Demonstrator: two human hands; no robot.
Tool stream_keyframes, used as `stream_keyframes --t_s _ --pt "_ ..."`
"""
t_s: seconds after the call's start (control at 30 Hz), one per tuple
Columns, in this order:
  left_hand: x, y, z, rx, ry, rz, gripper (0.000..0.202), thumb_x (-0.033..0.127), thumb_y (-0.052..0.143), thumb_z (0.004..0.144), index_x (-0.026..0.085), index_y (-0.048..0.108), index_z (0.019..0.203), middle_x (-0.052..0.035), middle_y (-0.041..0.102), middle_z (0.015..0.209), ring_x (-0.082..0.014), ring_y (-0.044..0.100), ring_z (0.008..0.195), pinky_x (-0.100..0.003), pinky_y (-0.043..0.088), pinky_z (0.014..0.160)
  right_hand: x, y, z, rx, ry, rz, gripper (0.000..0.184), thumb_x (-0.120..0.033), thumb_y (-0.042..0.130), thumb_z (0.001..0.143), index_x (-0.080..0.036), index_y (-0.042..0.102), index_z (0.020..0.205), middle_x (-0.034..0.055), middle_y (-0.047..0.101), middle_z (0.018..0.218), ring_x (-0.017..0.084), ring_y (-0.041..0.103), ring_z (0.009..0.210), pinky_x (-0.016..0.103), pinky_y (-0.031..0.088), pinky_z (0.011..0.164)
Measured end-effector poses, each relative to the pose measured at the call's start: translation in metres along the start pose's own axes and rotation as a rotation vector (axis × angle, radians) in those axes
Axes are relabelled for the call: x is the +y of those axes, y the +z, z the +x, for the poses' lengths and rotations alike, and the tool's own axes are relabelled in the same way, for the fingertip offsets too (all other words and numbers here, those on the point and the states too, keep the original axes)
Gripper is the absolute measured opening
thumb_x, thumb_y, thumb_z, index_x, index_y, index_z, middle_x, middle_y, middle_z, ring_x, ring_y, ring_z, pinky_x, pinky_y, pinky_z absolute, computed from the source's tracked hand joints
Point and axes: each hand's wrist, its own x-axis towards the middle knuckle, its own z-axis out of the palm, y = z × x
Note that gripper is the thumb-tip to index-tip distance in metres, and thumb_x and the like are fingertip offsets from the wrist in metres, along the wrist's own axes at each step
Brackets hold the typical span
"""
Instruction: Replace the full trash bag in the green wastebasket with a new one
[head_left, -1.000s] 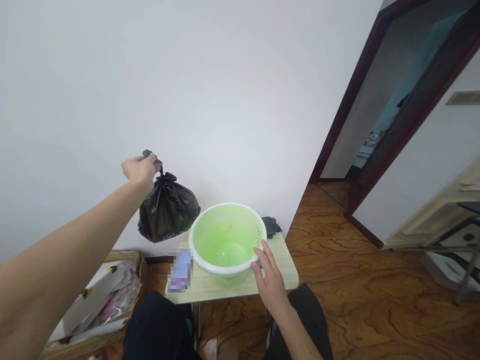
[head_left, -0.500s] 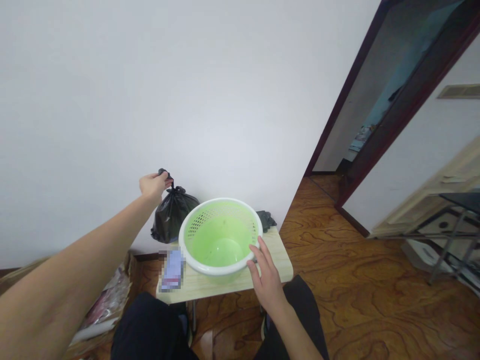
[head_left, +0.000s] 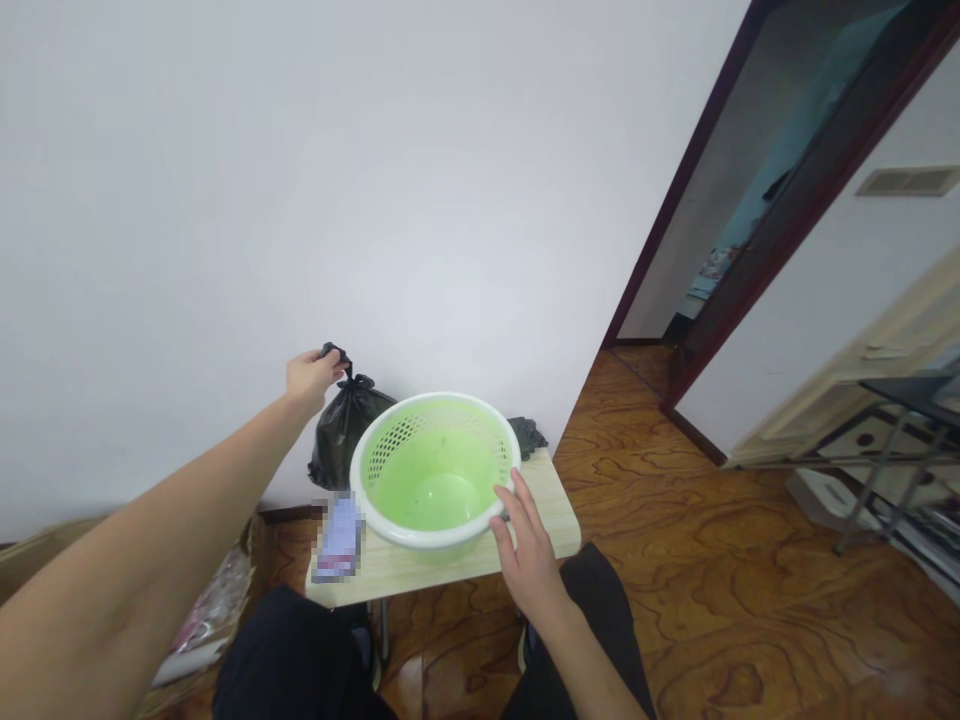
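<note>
My left hand [head_left: 310, 380] is stretched out to the far side of the small table and pinches the knotted top of a black plastic bag [head_left: 341, 432], which hangs behind the left of the green basin. A light green plastic basin [head_left: 436, 470] with a white rim and slotted walls stands on the small wooden table [head_left: 555, 515]. My right hand [head_left: 525, 555] rests at the basin's right rim with its fingers spread, touching the rim.
A blurred-out flat object [head_left: 337, 538] lies on the table left of the basin. A dark crumpled thing [head_left: 529, 436] sits at the table's back right. A cardboard box with papers [head_left: 210, 625] stands on the floor at left. An open doorway [head_left: 720, 260] and metal-legged furniture [head_left: 885, 470] are on the right.
My left hand has lowered the black bag from well above the table down behind the basin. My right hand stays at the basin's rim.
</note>
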Motion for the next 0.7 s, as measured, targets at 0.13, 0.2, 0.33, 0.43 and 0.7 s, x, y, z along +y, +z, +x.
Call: stream_keyframes --t_s 0.13,0.2,0.33,0.43,0.7 --pt "-0.004 -0.002 -0.004 -0.057 -0.014 0.117 0.009 0.018 0.065 0.069 0.010 0.062 0.074 -0.0067 0.066 0.073 -0.0160 0.066 0.069 -0.025 0.052 0.061 -0.001 0.000 0.000 0.003 -0.006 -0.003 0.041 -0.027 0.041 0.097 -0.019 0.045 0.138 0.0117 0.029 0.155 0.022 0.031 0.141 0.042 0.034 0.114" --pt "-0.007 -0.003 -0.007 -0.046 -0.021 0.154 0.010 0.019 0.065 0.069 0.011 0.062 0.074 -0.0072 0.066 0.073 -0.0163 0.065 0.068 -0.025 0.052 0.059 -0.001 0.000 0.000 0.001 -0.004 -0.004 0.041 -0.027 0.041 0.097 -0.019 0.045 0.137 0.0118 0.029 0.155 0.022 0.030 0.142 0.042 0.034 0.114" --pt "-0.011 -0.005 -0.010 -0.028 -0.025 0.176 0.013 0.021 0.067 0.068 0.011 0.062 0.075 -0.0064 0.065 0.071 -0.0162 0.064 0.066 -0.025 0.050 0.057 -0.001 -0.001 0.000 -0.009 0.002 0.002 0.042 -0.027 0.040 0.097 -0.020 0.045 0.138 0.0113 0.028 0.155 0.022 0.031 0.141 0.043 0.034 0.114" --pt "-0.009 -0.006 -0.013 -0.015 -0.018 0.175 0.014 0.022 0.067 0.069 0.011 0.062 0.078 -0.0057 0.063 0.072 -0.0158 0.063 0.065 -0.025 0.048 0.056 -0.002 -0.001 0.001 -0.005 0.003 0.004 0.042 -0.028 0.041 0.097 -0.021 0.046 0.138 0.0107 0.029 0.155 0.023 0.032 0.141 0.043 0.034 0.113" --pt "-0.004 -0.013 -0.029 0.124 0.003 0.151 0.041 0.018 0.069 0.069 0.012 0.051 0.105 -0.0091 0.062 0.089 -0.0167 0.064 0.072 -0.031 0.051 0.064 -0.004 -0.002 0.002 0.006 0.003 0.000 0.042 -0.028 0.042 0.097 -0.021 0.046 0.138 0.0103 0.031 0.154 0.022 0.032 0.141 0.042 0.034 0.113"
